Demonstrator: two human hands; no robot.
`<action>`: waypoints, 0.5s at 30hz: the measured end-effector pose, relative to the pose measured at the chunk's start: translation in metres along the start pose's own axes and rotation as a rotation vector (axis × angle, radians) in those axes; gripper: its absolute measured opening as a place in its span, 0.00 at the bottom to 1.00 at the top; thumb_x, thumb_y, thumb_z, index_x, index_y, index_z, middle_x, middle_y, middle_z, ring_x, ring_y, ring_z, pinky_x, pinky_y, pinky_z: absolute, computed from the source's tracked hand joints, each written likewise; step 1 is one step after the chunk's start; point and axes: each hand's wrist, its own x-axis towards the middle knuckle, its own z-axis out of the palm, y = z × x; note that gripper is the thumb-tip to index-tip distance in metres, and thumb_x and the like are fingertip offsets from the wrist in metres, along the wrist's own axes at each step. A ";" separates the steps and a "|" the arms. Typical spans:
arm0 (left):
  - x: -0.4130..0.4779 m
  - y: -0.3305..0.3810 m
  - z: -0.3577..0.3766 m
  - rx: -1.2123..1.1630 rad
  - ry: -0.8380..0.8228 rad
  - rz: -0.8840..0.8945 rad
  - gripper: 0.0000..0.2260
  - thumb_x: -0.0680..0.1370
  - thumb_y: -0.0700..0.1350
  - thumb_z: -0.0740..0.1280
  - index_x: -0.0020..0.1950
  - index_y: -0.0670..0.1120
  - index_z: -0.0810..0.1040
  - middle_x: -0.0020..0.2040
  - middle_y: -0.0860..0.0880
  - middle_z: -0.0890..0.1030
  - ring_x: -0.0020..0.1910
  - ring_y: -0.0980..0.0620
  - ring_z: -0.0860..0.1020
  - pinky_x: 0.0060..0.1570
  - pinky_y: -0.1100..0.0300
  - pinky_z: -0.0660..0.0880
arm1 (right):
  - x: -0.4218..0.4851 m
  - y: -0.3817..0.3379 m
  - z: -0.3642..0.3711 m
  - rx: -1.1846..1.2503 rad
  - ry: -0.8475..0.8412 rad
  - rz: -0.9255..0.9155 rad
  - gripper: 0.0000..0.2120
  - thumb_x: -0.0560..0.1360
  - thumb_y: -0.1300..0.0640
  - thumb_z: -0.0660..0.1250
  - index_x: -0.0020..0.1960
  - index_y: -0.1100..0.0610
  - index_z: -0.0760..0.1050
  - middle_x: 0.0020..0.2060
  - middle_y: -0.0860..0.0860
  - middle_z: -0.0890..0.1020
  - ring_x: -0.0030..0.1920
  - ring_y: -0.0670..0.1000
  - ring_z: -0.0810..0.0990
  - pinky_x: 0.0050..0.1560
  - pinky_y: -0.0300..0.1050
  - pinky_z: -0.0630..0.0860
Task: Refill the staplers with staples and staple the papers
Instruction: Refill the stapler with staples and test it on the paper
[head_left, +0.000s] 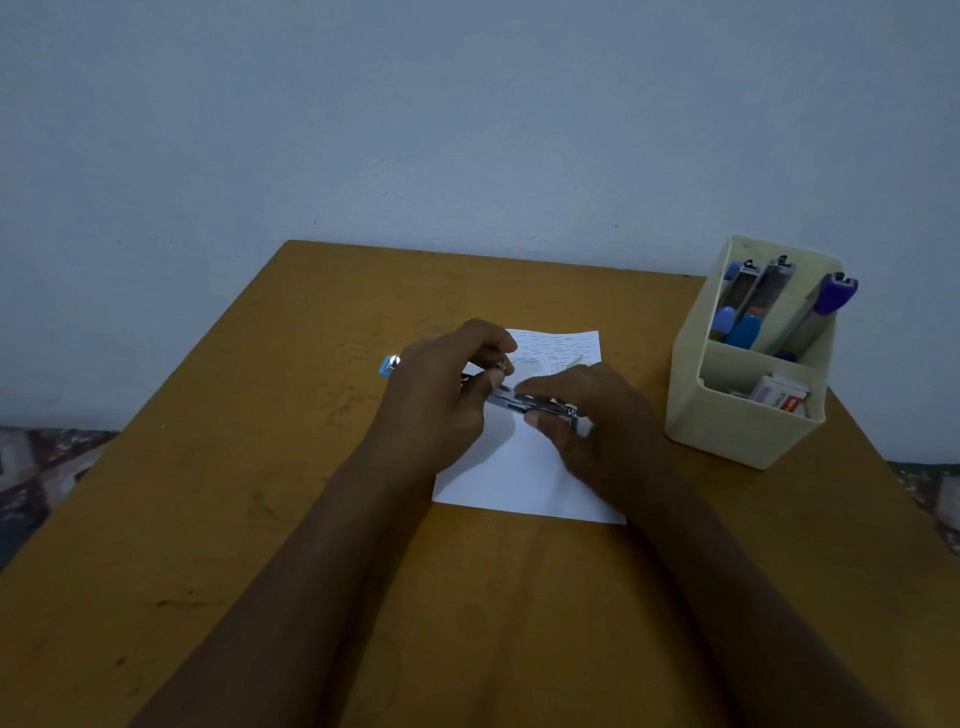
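A small metal stapler (535, 405) with a light blue end (387, 367) is held above the white papers (519, 483) in the middle of the table. My left hand (441, 395) grips its left part, fingers curled over the top. My right hand (587, 415) pinches its right end between thumb and fingers. The stapler's metal channel shows between the two hands. The far edge of the top paper bears printed lines.
A cream plastic organizer (743, 415) stands at the right of the yellow-brown table (260, 519). Its back compartment holds several staplers (769, 306). The front compartment holds small staple boxes (779, 397). A blue-grey wall is behind. Patterned fabric lies past both table sides.
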 end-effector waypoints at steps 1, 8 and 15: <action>0.000 0.000 0.000 -0.031 -0.002 -0.028 0.13 0.75 0.33 0.68 0.55 0.48 0.77 0.46 0.53 0.83 0.48 0.59 0.80 0.45 0.67 0.78 | 0.000 0.001 0.000 -0.037 -0.031 -0.013 0.11 0.71 0.56 0.67 0.52 0.54 0.81 0.43 0.51 0.84 0.42 0.46 0.75 0.42 0.37 0.65; -0.002 0.000 0.000 -0.111 -0.037 -0.154 0.13 0.77 0.34 0.66 0.57 0.49 0.75 0.45 0.53 0.82 0.46 0.62 0.80 0.41 0.73 0.75 | 0.001 0.005 0.006 -0.121 -0.162 -0.023 0.13 0.73 0.51 0.66 0.55 0.52 0.80 0.45 0.50 0.83 0.44 0.49 0.74 0.43 0.37 0.65; -0.001 -0.009 -0.001 -0.092 -0.035 -0.190 0.14 0.77 0.35 0.66 0.57 0.52 0.73 0.44 0.53 0.82 0.47 0.60 0.80 0.43 0.65 0.78 | 0.001 0.010 -0.004 -0.097 -0.101 -0.035 0.09 0.69 0.52 0.69 0.44 0.54 0.83 0.40 0.49 0.85 0.42 0.49 0.79 0.47 0.43 0.70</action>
